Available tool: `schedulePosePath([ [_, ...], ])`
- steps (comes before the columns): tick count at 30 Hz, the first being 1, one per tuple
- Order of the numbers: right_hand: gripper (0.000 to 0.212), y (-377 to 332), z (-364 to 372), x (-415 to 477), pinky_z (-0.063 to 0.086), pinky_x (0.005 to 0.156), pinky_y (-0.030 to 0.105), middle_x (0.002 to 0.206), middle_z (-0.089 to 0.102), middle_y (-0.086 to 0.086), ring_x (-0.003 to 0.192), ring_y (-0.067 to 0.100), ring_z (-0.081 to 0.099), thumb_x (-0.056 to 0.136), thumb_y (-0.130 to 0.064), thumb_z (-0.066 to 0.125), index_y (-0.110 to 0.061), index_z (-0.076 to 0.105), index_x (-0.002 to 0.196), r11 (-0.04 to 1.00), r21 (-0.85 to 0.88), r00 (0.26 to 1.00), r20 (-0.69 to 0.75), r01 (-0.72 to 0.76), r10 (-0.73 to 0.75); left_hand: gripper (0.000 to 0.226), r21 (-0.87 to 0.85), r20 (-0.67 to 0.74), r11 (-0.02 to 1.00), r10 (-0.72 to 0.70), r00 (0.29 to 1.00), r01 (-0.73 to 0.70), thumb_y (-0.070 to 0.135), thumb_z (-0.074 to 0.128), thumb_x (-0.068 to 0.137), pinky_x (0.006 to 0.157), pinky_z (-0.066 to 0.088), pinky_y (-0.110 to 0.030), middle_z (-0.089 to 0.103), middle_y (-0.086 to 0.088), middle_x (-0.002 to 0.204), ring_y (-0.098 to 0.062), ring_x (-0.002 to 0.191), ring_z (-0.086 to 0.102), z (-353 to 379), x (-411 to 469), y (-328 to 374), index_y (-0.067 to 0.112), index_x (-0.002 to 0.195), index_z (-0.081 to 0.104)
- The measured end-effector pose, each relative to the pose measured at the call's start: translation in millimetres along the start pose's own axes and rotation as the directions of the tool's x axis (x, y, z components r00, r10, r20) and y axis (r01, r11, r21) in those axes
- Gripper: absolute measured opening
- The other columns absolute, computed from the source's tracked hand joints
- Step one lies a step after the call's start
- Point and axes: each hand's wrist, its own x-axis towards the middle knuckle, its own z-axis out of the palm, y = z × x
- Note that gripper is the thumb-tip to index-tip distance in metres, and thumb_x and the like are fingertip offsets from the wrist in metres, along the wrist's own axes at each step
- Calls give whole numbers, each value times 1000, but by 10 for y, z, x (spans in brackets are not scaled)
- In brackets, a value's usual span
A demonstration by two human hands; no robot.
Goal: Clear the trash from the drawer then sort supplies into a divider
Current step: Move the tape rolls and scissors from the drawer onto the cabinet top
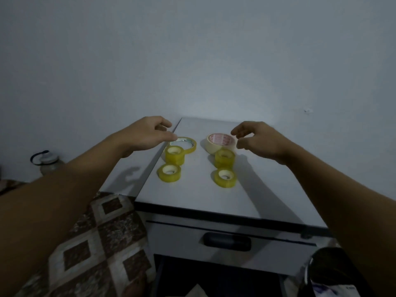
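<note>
Left hand [147,133]: loosely curled, empty; flat yellow plastic tape ring [192,144] lies just right of its fingertips.
Right hand [259,140]: loosely curled, empty; cream paper masking-tape roll [220,142] just left.

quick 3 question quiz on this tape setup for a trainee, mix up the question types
1. True or false: the cream masking tape roll lies in the column nearer the right hand.
2. What stands on the floor to the left of the cabinet? A) a bottle B) a bucket C) a shoe
3. Fill in: the wide thin yellow roll lies nearest the ___ hand.

Key: 1 true; 2 A; 3 left hand.
</note>
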Motion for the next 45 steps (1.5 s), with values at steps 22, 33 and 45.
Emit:
schedulePosePath([
  [22,15,202,788,-2290,50,76,24,96,69,-7,86,8,65,90,-13,65,-19,69,104,982,157,994,-5,-107,109,31,-122,57,992,24,998,-17,25,68,92,81,49,-13,66,5,106,-2,94,62,1011,-2181,-252,16,120,64],
  [33,26,977,2040,-2962,43,70,17,102,69,-2,93,14,63,89,-33,67,-20,66,111,899,53,885,210,-435,416,52,168,443,955,-296,846,245,32,64,92,76,46,-12,53,5,130,-9,102,56,2020,-2726,-1120,26,141,47],
  [45,49,1335,2400,-3190,46,86,25,125,61,9,113,28,59,80,-20,68,-16,61,128,866,-85,828,260,-492,496,55,353,518,908,-390,762,225,31,61,87,104,41,-31,42,-3,142,-22,126,46,2485,-2906,-1473,28,140,46],
])
